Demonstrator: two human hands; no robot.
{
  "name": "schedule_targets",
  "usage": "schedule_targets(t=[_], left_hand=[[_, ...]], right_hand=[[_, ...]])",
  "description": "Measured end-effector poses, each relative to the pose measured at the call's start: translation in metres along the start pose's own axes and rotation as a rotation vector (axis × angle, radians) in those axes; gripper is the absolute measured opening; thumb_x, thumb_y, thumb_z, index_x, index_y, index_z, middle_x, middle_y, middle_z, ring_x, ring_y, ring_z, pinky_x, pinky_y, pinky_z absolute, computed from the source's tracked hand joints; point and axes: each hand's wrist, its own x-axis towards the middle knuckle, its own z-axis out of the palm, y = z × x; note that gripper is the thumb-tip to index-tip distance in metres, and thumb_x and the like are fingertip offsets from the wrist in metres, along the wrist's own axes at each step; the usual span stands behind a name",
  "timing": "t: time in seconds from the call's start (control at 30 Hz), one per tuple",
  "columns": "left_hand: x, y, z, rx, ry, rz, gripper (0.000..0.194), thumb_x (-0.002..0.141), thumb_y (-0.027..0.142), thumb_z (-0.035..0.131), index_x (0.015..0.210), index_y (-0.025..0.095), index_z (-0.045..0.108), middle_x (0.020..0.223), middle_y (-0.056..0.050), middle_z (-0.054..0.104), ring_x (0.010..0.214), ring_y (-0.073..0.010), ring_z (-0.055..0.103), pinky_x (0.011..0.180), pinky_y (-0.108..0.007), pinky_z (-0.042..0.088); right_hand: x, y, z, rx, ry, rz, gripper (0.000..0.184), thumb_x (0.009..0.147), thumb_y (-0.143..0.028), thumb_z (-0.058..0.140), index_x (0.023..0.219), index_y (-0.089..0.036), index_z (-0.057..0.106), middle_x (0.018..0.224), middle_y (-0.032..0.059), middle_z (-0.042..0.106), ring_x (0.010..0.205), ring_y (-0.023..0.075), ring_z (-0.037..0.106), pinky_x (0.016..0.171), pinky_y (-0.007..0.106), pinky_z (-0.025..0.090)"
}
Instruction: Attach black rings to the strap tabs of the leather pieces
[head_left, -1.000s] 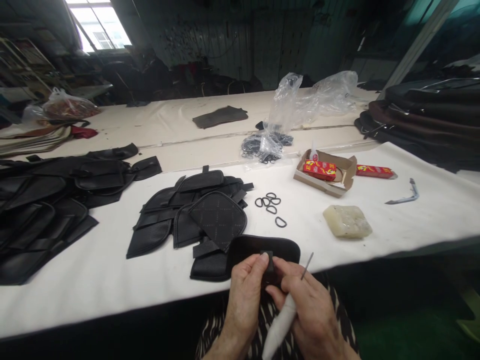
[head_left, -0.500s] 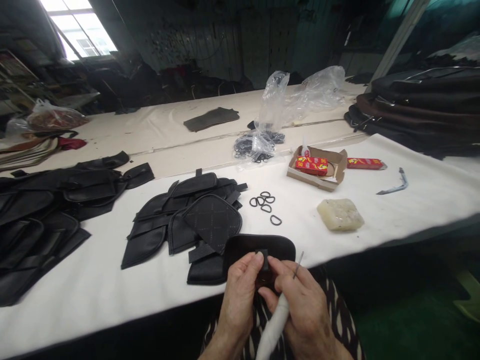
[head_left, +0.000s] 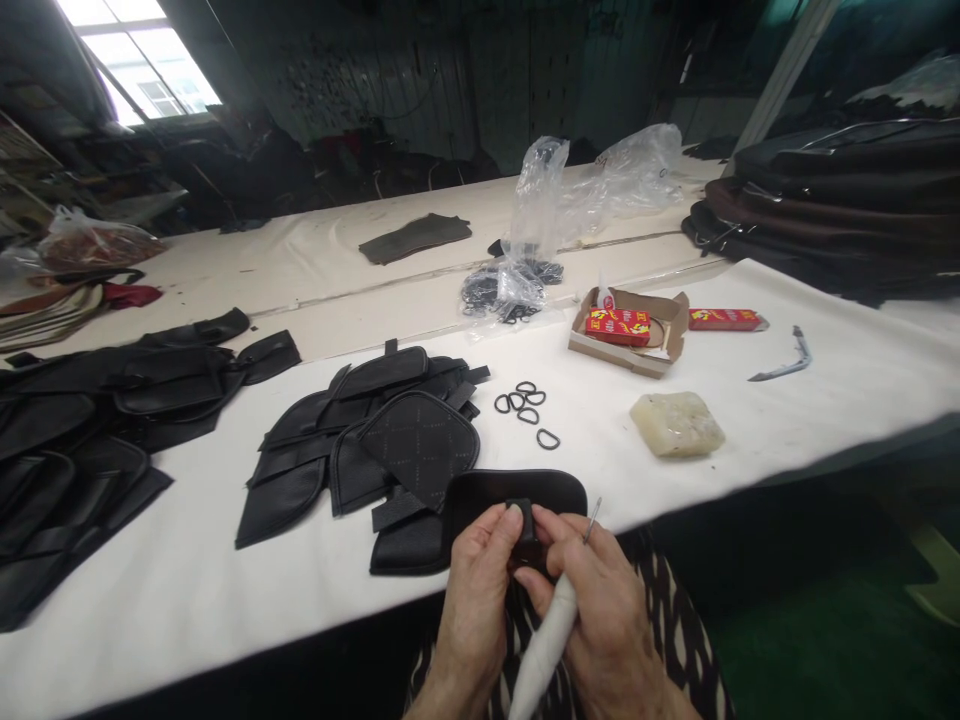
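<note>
Hands hardly different from a second ago. Left hand [head_left: 480, 575] has its thumb pressed on a short black strap [head_left: 527, 528], pinching it; right-hand fingertips meet the strap from the other side. Grip closed on both sides.

Right hand [head_left: 604, 600] is also wrapped round a pointed tool with a white handle [head_left: 545, 650]. Metal tip sticks up past the knuckles, away from the strap.

The strap sits in front of a curved black panel [head_left: 551, 486] at the table's near edge, just right of a heap of black pieces [head_left: 420, 440]. How strap and panel join: hidden by the fingers, cannot tell.

What has changed is mostly the view: it turns slightly right, so everything slides left together. The six loose black rings [head_left: 548, 447] keep their pattern on the white cloth [head_left: 225, 600]; the yellowish block [head_left: 677, 425] and cardboard box [head_left: 615, 360] lie where they lay.

My reading: the work is held at one spot, a steady finger job on the strap, tool kept ready in the palm rather than applied.
</note>
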Motion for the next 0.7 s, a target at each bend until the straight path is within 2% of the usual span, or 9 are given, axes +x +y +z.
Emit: schedule_targets(t=[0.13, 0.23, 0.4, 0.53, 0.7], left_hand=[[-0.0017, -0.0004, -0.0012, 0.041, -0.004, -0.008, 0.023, 0.084, 0.035, 0.056, 0.075, 0.014, 0.06, 0.072, -0.001, 0.052, 0.067, -0.0106, 0.045, 0.059, -0.019, 0.04], [-0.0031, -0.0013, -0.0021, 0.061, 0.005, -0.012, 0.023, 0.083, 0.036, 0.057, 0.074, 0.014, 0.06, 0.07, 0.0, 0.051, 0.062, -0.0097, 0.043, 0.055, -0.018, 0.037], [-0.0036, 0.0006, -0.0001, 0.139, 0.071, 0.011, 0.025, 0.078, 0.038, 0.063, 0.069, 0.014, 0.059, 0.065, 0.001, 0.05, 0.059, -0.0095, 0.042, 0.055, -0.018, 0.037], [-0.0038, 0.0022, 0.0015, 0.162, 0.104, 0.016, 0.027, 0.074, 0.04, 0.066, 0.067, 0.014, 0.061, 0.063, 0.0, 0.053, 0.057, -0.0102, 0.043, 0.053, -0.018, 0.037], [-0.004, 0.0012, 0.0006, 0.213, 0.082, 0.016, 0.026, 0.079, 0.038, 0.061, 0.07, 0.014, 0.059, 0.064, 0.0, 0.052, 0.057, -0.0091, 0.042, 0.053, -0.017, 0.037]], right_hand=[[-0.0007, 0.0018, 0.0015, 0.023, -0.002, 0.026, 0.011, 0.084, -0.017, 0.055, 0.074, -0.017, 0.052, 0.098, 0.0151, 0.066, 0.083, 0.0245, 0.06, 0.063, 0.037, 0.056], [-0.0007, 0.004, 0.0017, -0.002, -0.005, 0.005, 0.003, 0.085, -0.017, 0.055, 0.085, -0.015, 0.058, 0.086, 0.0119, 0.067, 0.079, 0.0233, 0.061, 0.063, 0.036, 0.056], [0.0008, 0.0043, 0.0007, -0.079, 0.001, -0.058, 0.009, 0.086, -0.018, 0.054, 0.088, -0.013, 0.06, 0.089, 0.0136, 0.067, 0.078, 0.024, 0.062, 0.061, 0.036, 0.055], [0.003, 0.0021, -0.0005, -0.13, -0.001, -0.101, 0.012, 0.087, -0.018, 0.054, 0.091, -0.011, 0.06, 0.083, 0.0146, 0.069, 0.076, 0.0252, 0.062, 0.06, 0.037, 0.053], [0.0057, 0.0033, -0.0037, -0.136, -0.047, -0.144, 0.011, 0.085, -0.015, 0.054, 0.076, -0.013, 0.059, 0.095, 0.0171, 0.069, 0.077, 0.0254, 0.061, 0.063, 0.039, 0.052]])
